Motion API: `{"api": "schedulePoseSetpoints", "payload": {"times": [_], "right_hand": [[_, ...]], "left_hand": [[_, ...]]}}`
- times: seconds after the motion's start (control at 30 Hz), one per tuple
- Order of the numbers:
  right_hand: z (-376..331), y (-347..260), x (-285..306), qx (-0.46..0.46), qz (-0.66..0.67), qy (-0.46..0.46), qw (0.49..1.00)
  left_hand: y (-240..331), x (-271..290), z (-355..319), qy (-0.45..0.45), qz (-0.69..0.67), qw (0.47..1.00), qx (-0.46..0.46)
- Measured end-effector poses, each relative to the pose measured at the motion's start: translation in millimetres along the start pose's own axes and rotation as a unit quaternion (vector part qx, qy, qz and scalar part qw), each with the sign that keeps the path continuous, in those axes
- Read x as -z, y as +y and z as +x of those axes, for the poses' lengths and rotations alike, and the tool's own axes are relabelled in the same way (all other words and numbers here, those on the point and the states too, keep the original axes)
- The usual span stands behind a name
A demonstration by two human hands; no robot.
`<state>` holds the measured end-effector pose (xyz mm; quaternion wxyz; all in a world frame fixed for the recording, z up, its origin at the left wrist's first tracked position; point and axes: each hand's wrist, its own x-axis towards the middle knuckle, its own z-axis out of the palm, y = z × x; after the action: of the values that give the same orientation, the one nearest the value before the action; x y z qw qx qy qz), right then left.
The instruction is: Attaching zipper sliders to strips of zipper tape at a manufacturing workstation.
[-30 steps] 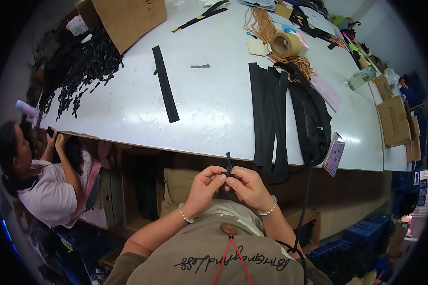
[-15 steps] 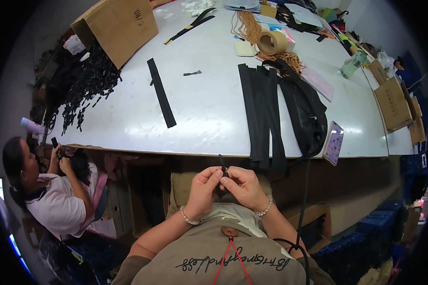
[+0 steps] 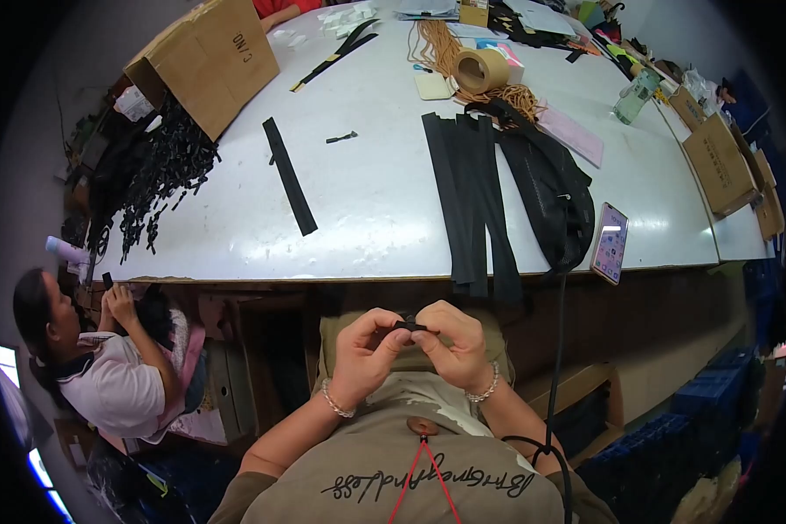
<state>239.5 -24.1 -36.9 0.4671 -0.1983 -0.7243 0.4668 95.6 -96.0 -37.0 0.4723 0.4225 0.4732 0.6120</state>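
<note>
Just in front of my body, below the table's edge, a small black strap piece (image 3: 410,326) is pinched between both hands. My left hand (image 3: 363,351) grips its left end with thumb and fingertips. The other end is held the same way by my right hand (image 3: 455,348). Fingers cover most of the piece, so its exact shape is hidden. Long flat black strips (image 3: 467,201) lie on the table ahead, their near ends hanging over the edge. Beside them rests a black bag-like piece (image 3: 546,196). A single black strip (image 3: 290,177) and a small dark piece (image 3: 341,137) lie further left.
The white table (image 3: 367,236) carries a cardboard box (image 3: 214,65) by a heap of small black pieces (image 3: 170,166). A tape roll (image 3: 482,71), cords, a phone (image 3: 610,243) and a bottle (image 3: 637,96) are at right. A co-worker (image 3: 109,367) sits at left.
The black piece, pointing up from my fingers before, now lies crosswise between them. My hands have turned slightly and stay close together. The view has shifted a little.
</note>
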Motion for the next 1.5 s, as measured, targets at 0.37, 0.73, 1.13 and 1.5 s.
{"api": "schedulePoseSetpoints", "payload": {"times": [0.37, 0.73, 1.13, 1.5], "right_hand": [[-11, 0, -6, -0.019, 0.036, 0.037, 0.998], [8, -1, 12, -0.164, -0.028, -0.113, 0.980], [12, 9, 5, -0.179, 0.002, -0.106, 0.978], [14, 19, -8, -0.207, 0.098, -0.027, 0.973]], "left_hand": [[-9, 7, -1, 0.002, 0.134, 0.980, -0.148], [-16, 4, 5, 0.013, -0.016, 0.996, 0.084], [-20, 6, 7, -0.046, -0.062, 0.992, 0.095], [-25, 12, 15, 0.031, -0.034, 0.999, 0.013]]}}
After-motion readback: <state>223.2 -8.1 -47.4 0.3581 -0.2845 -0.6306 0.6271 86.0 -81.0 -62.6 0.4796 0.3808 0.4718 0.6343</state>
